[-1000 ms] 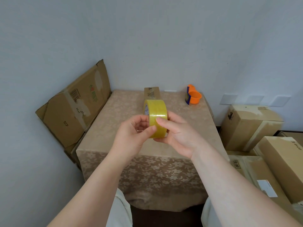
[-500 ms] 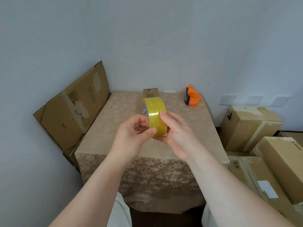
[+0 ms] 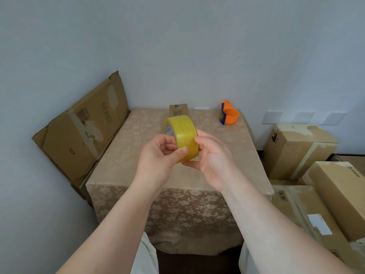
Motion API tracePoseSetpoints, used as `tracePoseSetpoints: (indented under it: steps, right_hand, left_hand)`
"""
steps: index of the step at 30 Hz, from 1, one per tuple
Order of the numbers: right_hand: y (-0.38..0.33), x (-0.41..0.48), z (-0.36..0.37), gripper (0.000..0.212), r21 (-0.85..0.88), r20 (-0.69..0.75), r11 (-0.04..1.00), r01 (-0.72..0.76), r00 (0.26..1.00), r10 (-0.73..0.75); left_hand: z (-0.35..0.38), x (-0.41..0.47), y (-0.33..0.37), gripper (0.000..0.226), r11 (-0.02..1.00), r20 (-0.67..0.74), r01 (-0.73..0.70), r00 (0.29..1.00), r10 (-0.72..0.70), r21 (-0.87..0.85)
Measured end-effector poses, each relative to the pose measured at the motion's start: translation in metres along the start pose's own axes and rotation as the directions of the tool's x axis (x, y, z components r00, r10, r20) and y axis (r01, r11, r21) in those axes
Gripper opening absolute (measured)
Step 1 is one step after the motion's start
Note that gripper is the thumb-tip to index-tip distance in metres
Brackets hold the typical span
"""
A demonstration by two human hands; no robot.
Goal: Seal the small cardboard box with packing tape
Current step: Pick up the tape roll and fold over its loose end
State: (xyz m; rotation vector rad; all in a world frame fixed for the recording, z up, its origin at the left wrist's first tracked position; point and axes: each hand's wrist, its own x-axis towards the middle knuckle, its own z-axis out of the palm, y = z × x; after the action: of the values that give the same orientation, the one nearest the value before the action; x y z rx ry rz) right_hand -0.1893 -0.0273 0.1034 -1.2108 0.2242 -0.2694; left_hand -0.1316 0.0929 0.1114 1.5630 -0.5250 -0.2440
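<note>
Flattened cardboard (image 3: 79, 135) leans against the wall at far left, beside the desk (image 3: 138, 155) with its floral cloth. The left hand (image 3: 158, 157) is curled around the near side of the tape roll (image 3: 182, 137), thumb pressed on the yellow outer face, fingers tucked at the core side. The roll is held on edge in the air above the desk, its band facing the camera. Behind it, at the desk's far edge against the wall, sits the small box (image 3: 178, 109), well apart from both hands and partly hidden by the roll; whether its flaps are closed cannot be told. The right hand (image 3: 213, 161) cups the roll from the other side, fingertips (image 3: 197, 139) laid on the band, seemingly feeling for the loose end. Further right on the desk stands an orange tape cutter (image 3: 229, 115), untouched. Stacked cartons (image 3: 296, 151) fill the floor at far right.

No tape end looks lifted yet, so sealing has likely not begun. The risk from here is in the start: on a glossy band the end is hard to find, and a nail picking at the wrong spot may split the tape into slivers. Once freed, a long strip pulled in mid-air could fold onto itself or stick to the fingers. With the box so far off, carrying a loose strip across makes that likelier.
</note>
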Motion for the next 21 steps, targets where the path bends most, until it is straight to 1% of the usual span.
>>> tracePoseSetpoints:
  steps: [4,8,15,18,21]
  right_hand:
    - [0.001,-0.001,0.002,0.043,0.008,-0.025,1.0,0.008,1.0,-0.008]
    - [0.002,-0.003,0.003,0.045,0.018,-0.021,1.0,0.005,1.0,-0.005]
    - [0.004,-0.006,0.002,0.057,-0.038,-0.002,0.999,0.001,1.0,-0.001]
    - [0.003,-0.008,0.0,0.055,-0.07,0.019,0.997,0.022,1.0,-0.021]
    - [-0.003,-0.008,-0.002,0.043,-0.13,-0.03,0.991,0.044,0.998,-0.048]
  left_hand:
    - [0.004,-0.003,0.001,0.019,0.999,-0.024,-0.016,1.0,0.017,0.037]
    - [0.006,-0.006,0.0,0.018,0.997,-0.056,-0.009,0.998,0.013,0.076]
    - [0.009,-0.011,-0.001,0.017,0.991,-0.092,0.004,0.996,0.008,0.13]
    - [0.008,-0.012,0.002,0.015,0.991,-0.103,-0.014,0.994,0.029,0.135]
    - [0.007,-0.011,0.004,0.015,0.992,-0.132,-0.032,0.99,0.047,0.119]
